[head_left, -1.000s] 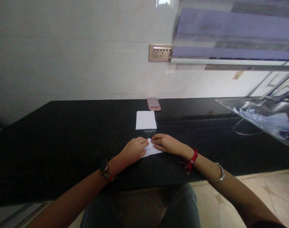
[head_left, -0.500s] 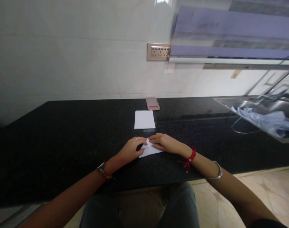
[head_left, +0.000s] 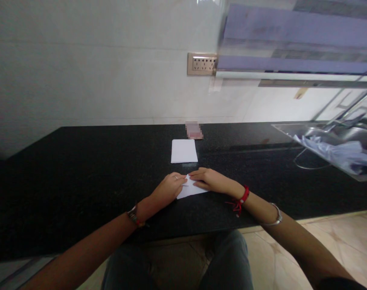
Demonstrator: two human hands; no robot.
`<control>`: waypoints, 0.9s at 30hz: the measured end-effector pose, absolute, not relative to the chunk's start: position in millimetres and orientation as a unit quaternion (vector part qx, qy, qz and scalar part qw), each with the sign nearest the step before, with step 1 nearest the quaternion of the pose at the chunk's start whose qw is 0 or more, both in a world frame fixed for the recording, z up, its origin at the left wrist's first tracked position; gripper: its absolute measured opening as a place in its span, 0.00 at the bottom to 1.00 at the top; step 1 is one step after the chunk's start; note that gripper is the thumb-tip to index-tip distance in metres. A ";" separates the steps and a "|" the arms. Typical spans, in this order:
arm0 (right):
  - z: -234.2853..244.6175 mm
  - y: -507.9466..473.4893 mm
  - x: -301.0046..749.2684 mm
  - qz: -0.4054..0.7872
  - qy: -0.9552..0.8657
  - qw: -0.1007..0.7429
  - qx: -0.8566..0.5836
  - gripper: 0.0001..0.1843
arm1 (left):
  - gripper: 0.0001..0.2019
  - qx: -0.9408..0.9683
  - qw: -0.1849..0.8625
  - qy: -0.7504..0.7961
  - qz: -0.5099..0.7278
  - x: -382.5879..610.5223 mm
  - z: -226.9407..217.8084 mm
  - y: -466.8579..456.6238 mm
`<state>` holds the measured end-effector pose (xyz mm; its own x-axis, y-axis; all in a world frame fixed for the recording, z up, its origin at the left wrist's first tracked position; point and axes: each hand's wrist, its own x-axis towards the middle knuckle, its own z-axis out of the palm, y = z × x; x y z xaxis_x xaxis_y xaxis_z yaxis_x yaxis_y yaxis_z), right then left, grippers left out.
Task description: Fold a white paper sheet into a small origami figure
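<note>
A white sheet of paper (head_left: 190,192), partly folded with a pointed top, lies on the dark countertop close in front of me. My left hand (head_left: 170,187) covers its left side, thumb and fingers pinched together on a folded flap. At the upper right, my right hand (head_left: 208,179) presses the paper with its fingertips and holds it against the counter. Parts of the folds are hidden under both hands. Just beyond the hands lies a squarish stack of white paper (head_left: 184,151).
A blurred pinkish item (head_left: 194,130) lies behind the stack, near the tiled wall. At the right is a metal sink (head_left: 357,135) with a crumpled pale plastic bag (head_left: 337,151) at its edge. A socket plate (head_left: 202,64) is on the wall.
My left thumb and fingers have closed together on the flap, and the left hand has shifted slightly right. The right hand stays nearly in place on the paper.
</note>
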<state>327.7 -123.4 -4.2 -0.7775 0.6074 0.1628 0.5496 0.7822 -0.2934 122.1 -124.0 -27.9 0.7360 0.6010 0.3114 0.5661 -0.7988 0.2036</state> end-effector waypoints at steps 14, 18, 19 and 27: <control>-3.9 -123.8 326.8 0.106 -0.937 0.117 -0.312 0.16 | 0.12 0.935 0.020 0.317 0.156 124.4 -25.7 -129.3; -4.1 -124.3 326.0 0.105 -0.937 0.114 -0.312 0.16 | 0.11 0.930 0.006 0.344 0.131 127.8 -23.9 -135.1; -4.0 -124.5 325.8 0.105 -0.937 0.113 -0.313 0.16 | 0.11 0.930 0.004 0.344 0.126 128.3 -23.6 -135.7; -3.1 -123.3 326.5 0.124 -0.935 0.122 -0.310 0.15 | 0.11 0.943 -0.017 0.320 0.092 127.2 -17.3 -136.8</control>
